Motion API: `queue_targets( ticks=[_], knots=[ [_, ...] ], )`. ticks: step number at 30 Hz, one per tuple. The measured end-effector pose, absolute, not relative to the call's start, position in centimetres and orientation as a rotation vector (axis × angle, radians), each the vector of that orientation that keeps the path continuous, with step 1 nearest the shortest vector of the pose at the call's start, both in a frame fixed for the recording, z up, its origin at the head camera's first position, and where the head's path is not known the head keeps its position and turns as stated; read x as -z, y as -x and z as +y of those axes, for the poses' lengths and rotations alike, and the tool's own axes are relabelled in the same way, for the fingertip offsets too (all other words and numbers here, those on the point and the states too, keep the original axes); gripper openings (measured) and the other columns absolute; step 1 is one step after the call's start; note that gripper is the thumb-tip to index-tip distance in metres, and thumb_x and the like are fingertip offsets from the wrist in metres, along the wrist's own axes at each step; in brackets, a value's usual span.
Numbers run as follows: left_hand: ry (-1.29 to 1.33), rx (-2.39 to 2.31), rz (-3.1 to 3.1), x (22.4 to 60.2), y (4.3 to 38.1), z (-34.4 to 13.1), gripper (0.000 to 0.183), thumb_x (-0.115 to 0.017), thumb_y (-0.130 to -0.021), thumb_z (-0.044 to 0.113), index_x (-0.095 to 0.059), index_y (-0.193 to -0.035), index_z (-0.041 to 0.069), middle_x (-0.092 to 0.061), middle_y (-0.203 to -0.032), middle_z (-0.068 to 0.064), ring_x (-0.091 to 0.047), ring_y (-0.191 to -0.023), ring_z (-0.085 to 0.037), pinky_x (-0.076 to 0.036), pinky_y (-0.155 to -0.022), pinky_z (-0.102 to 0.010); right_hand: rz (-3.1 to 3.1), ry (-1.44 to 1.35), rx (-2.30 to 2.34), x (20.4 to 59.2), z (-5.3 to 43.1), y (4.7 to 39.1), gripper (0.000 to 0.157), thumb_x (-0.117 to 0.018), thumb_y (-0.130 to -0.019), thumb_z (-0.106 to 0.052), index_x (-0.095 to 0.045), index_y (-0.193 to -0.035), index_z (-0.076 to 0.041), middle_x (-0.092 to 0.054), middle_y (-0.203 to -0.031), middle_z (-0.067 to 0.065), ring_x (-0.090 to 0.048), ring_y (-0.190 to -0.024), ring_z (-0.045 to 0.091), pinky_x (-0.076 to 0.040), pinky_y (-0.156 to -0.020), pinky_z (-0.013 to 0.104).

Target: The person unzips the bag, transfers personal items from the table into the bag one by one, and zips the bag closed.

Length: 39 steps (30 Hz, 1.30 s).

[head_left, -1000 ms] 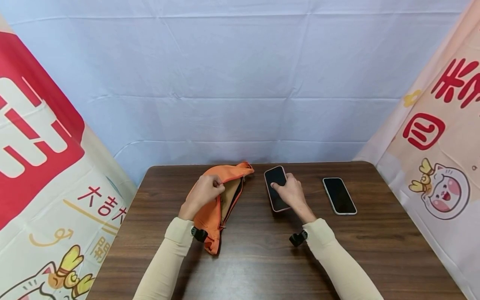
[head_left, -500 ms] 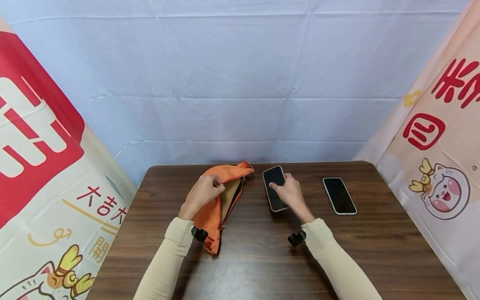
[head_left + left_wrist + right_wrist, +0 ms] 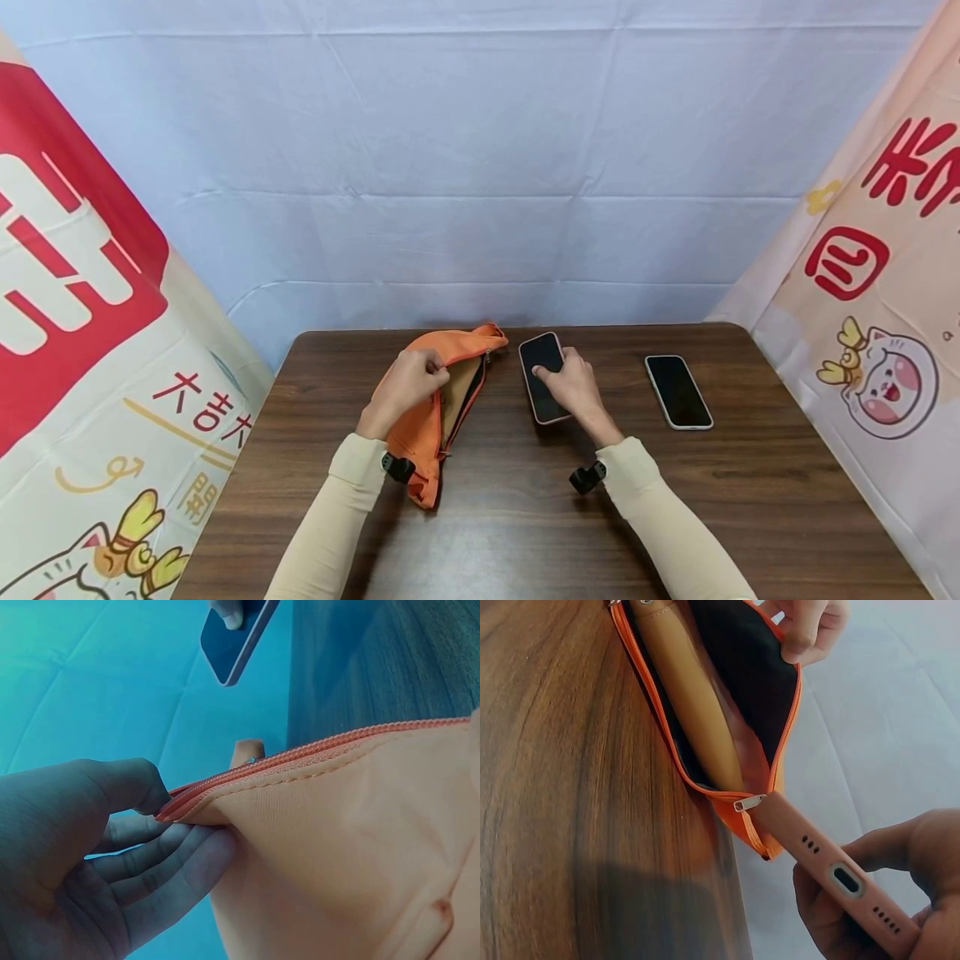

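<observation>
At the gaping mouth of an orange fabric zip pouch (image 3: 422,429), the person's bare left hand (image 3: 407,385) is pinching the zipped rim (image 3: 300,754). Just right of the pouch, the bare right hand (image 3: 576,387) is gripping a slim rectangular phone in a pink case (image 3: 543,402), thumb (image 3: 231,613) lying across its dark screen. That phone is probably going to feel light and rigid, its glass slick and breakable, so its long edges are offering the safest hold. The pouch is looking soft and floppy, likely sagging if unpinched. Inside the pouch, a smooth tan elongated object (image 3: 697,697) is lying. Farther right of the pouch, a second rectangular phone in a white case (image 3: 679,392) is resting on the brown wood-grain table (image 3: 495,517).
</observation>
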<state>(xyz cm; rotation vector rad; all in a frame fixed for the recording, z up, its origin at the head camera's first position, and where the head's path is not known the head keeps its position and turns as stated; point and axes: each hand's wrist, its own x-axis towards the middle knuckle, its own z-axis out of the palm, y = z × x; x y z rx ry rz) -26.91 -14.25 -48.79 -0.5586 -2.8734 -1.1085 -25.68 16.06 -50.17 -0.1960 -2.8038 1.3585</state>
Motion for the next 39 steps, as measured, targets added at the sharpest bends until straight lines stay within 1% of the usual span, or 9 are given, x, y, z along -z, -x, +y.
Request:
queue_targets(
  ticks=[7,11,19,24,28,33,39],
  knots=[
    [0.558,1.116,-2.878,48.6,26.8,-14.4,0.010,-0.064,-0.102,0.010,-0.070,-0.095,0.010,-0.063,-0.080,-0.004,-0.051,-0.063,-0.014,-0.043,-0.063,-0.029,-2.804,0.206,-1.396,50.2,15.5,25.6,0.060,-0.073,-0.099,-0.030,-0.051,-0.142,0.006,-0.070,-0.116,0.031,-0.075,-0.083,0.031,-0.060,-0.064,0.037],
    [0.561,1.116,-2.875,48.5,26.8,-14.4,0.010,-0.064,-0.102,0.010,-0.069,-0.094,0.010,-0.063,-0.079,-0.004,-0.051,-0.062,-0.013,-0.042,-0.063,-0.029,-2.795,0.192,-1.401,50.3,15.3,25.6,0.060,-0.074,-0.099,-0.030,-0.051,-0.142,0.006,-0.071,-0.117,0.030,-0.075,-0.083,0.031,-0.060,-0.065,0.037],
    [0.565,1.101,-2.873,48.6,26.8,-14.4,0.009,-0.064,-0.102,0.010,-0.069,-0.094,0.010,-0.063,-0.080,-0.004,-0.051,-0.063,-0.014,-0.042,-0.063,-0.030,-2.803,0.207,-1.428,50.0,14.9,25.4,0.062,-0.073,-0.100,-0.030,-0.049,-0.145,0.005,-0.070,-0.119,0.030,-0.075,-0.079,0.029,-0.060,-0.064,0.037],
    [0.562,1.098,-2.878,48.6,26.7,-14.4,0.009,-0.065,-0.102,0.011,-0.070,-0.095,0.010,-0.065,-0.081,-0.004,-0.053,-0.063,-0.014,-0.044,-0.063,-0.029,-2.796,0.202,-1.436,49.9,14.4,25.4,0.060,-0.073,-0.100,-0.030,-0.050,-0.143,0.005,-0.071,-0.118,0.030,-0.075,-0.077,0.028,-0.060,-0.062,0.036],
    [0.567,1.096,-2.874,48.6,26.7,-14.3,0.009,-0.065,-0.102,0.011,-0.070,-0.096,0.010,-0.066,-0.082,-0.003,-0.053,-0.063,-0.013,-0.044,-0.063,-0.029,-2.789,0.190,-1.430,50.0,14.1,25.3,0.058,-0.074,-0.099,-0.029,-0.052,-0.141,0.005,-0.071,-0.116,0.030,-0.075,-0.080,0.030,-0.060,-0.064,0.037],
    [0.585,1.090,-2.866,48.7,26.8,-14.3,0.009,-0.063,-0.102,0.009,-0.070,-0.095,0.009,-0.064,-0.080,-0.003,-0.050,-0.063,-0.012,-0.042,-0.065,-0.029,-2.792,0.181,-1.425,50.1,13.8,25.3,0.057,-0.074,-0.099,-0.028,-0.052,-0.140,0.005,-0.071,-0.116,0.030,-0.075,-0.085,0.032,-0.060,-0.067,0.039],
    [0.592,1.082,-2.863,48.7,26.8,-14.3,0.010,-0.063,-0.101,0.007,-0.069,-0.094,0.009,-0.062,-0.078,-0.003,-0.047,-0.062,-0.012,-0.040,-0.065,-0.029,-2.784,0.178,-1.434,50.2,13.4,25.3,0.057,-0.075,-0.099,-0.028,-0.052,-0.140,0.006,-0.071,-0.114,0.029,-0.075,-0.085,0.032,-0.060,-0.067,0.038]
  ],
)
